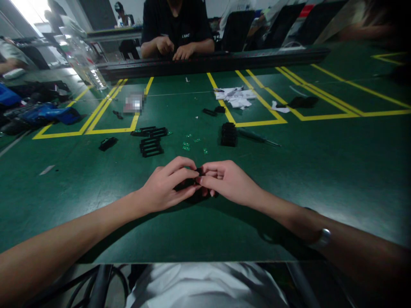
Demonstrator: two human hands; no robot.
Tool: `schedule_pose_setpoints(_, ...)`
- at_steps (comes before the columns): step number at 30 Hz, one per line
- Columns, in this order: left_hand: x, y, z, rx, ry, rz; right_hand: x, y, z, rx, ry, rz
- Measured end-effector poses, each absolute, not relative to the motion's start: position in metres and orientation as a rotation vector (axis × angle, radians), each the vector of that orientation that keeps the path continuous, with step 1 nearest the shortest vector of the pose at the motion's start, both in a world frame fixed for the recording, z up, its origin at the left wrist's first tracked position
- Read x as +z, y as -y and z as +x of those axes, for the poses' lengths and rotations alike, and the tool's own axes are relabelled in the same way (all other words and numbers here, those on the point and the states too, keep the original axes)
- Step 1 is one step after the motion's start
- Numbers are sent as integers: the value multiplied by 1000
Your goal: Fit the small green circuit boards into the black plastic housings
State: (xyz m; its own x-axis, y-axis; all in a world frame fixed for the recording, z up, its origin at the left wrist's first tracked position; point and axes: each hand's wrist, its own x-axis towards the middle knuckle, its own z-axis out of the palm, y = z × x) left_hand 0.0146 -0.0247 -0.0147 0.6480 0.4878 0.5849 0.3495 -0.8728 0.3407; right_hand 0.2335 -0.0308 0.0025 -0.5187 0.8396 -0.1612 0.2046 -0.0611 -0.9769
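My left hand [171, 182] and my right hand [224, 179] meet just above the green table [208, 244]. Between their fingertips is a small black plastic part [185, 185], mostly covered by the fingers. Both hands are closed on it, thumbs and fingers pinching. Beyond them lie several small green circuit boards [186, 146]. Several black plastic frames [151, 146] lie together ahead of my left hand. A row of black frames [228, 134] stands ahead of my right hand, with a screwdriver [260, 137] beside it.
A single black piece [108, 143] lies to the left. Crumpled white paper [237, 96] and a plastic bottle [93, 72] are farther back. Blue-and-black tools [48, 114] sit at far left. Across a long black rail [208, 62], a person [178, 30] works with their hands.
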Motion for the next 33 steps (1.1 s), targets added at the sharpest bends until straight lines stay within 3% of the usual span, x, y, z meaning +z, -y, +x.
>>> schedule_pose_setpoints(33, -13, 26, 16, 1112, -650, 2702, 3, 30, 237, 1619, 1725, -1088)
